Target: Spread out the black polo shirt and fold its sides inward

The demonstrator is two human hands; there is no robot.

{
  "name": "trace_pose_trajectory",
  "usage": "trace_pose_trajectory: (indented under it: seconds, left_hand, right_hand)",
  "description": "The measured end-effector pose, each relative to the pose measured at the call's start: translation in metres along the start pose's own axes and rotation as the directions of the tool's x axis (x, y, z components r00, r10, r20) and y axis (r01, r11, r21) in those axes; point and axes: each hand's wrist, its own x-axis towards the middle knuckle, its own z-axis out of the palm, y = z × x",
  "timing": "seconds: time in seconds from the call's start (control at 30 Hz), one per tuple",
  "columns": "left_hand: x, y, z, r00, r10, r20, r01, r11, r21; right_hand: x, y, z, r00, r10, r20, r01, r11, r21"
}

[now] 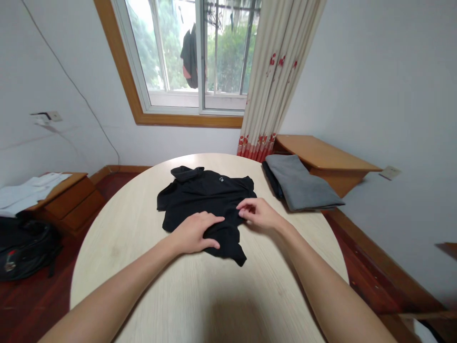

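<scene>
A small black polo shirt (205,195) lies on a round pale wooden table (143,267), collar toward the window, with a small white logo on its chest. My left hand (194,232) rests flat on the shirt's lower part, fingers stretched out. My right hand (257,213) is at the shirt's right edge, its fingertips pinching the fabric near the sleeve.
Folded grey and dark cloths (298,183) lie at the table's far right, beside a wooden desk (321,155). A curtain (274,81) hangs by the window. At left stand a wooden cabinet (67,197) with white cloth on top and a black bag (24,247) on the floor.
</scene>
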Motion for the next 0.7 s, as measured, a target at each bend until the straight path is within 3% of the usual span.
trace_pose_trajectory:
  seconds: [0.07, 0.13, 0.2, 0.27, 0.3, 0.37, 0.4, 0.43, 0.47, 0.57, 0.63, 0.7]
  left_hand:
    - [0.002, -0.001, 0.005, 0.999, -0.029, 0.032, 0.029, 0.999, -0.017]
    - [0.002, -0.008, 0.005, 0.999, -0.037, 0.017, 0.038, 0.997, -0.066]
    - [-0.001, -0.020, -0.001, 0.997, -0.062, -0.047, 0.056, 0.992, -0.117]
    - [-0.005, -0.035, -0.011, 0.970, -0.165, -0.178, 0.136, 0.977, -0.163]
    - [-0.007, -0.043, -0.017, 0.934, -0.243, -0.264, 0.193, 0.960, -0.200]
    - [-0.011, -0.057, -0.030, 0.796, -0.421, -0.434, 0.284, 0.894, -0.346]
    - [-0.013, -0.063, -0.036, 0.723, -0.499, -0.477, 0.291, 0.847, -0.445]
    - [-0.015, -0.066, -0.044, 0.676, -0.559, -0.480, 0.275, 0.796, -0.539]
    - [-0.017, -0.068, -0.051, 0.661, -0.598, -0.454, 0.250, 0.746, -0.618]
    - [-0.030, -0.064, -0.075, 0.719, -0.613, -0.329, 0.194, 0.631, -0.751]
    - [-0.046, -0.063, -0.090, 0.733, -0.611, -0.300, 0.179, 0.598, -0.781]
    - [-0.067, -0.067, -0.101, 0.669, -0.647, -0.365, 0.206, 0.634, -0.746]
  right_hand:
    - [-0.001, -0.002, 0.002, 0.993, -0.025, 0.114, 0.026, 1.000, -0.011]
    - [-0.001, -0.003, 0.005, 0.988, -0.033, 0.151, 0.045, 0.996, -0.077]
    - [0.000, -0.004, 0.007, 0.993, -0.012, 0.117, 0.029, 0.989, -0.148]
    - [0.002, -0.003, 0.009, 0.998, -0.012, 0.060, 0.024, 0.979, -0.203]
    - [0.003, -0.003, 0.009, 0.999, -0.028, 0.025, 0.032, 0.978, -0.208]
    - [0.006, -0.001, 0.008, 0.996, -0.058, -0.068, 0.048, 0.988, -0.145]
    - [0.008, 0.000, 0.007, 0.991, -0.061, -0.122, 0.052, 0.996, -0.076]
    - [0.009, 0.000, 0.004, 0.982, -0.053, -0.179, 0.055, 0.998, 0.008]
    - [0.010, 0.000, 0.001, 0.974, -0.032, -0.224, 0.055, 0.994, 0.098]
    - [0.003, -0.008, -0.017, 0.963, 0.036, -0.266, 0.056, 0.943, 0.329]
    - [-0.008, -0.018, -0.036, 0.959, 0.058, -0.278, 0.066, 0.907, 0.416]
    - [-0.020, -0.026, -0.056, 0.947, 0.064, -0.315, 0.096, 0.880, 0.466]
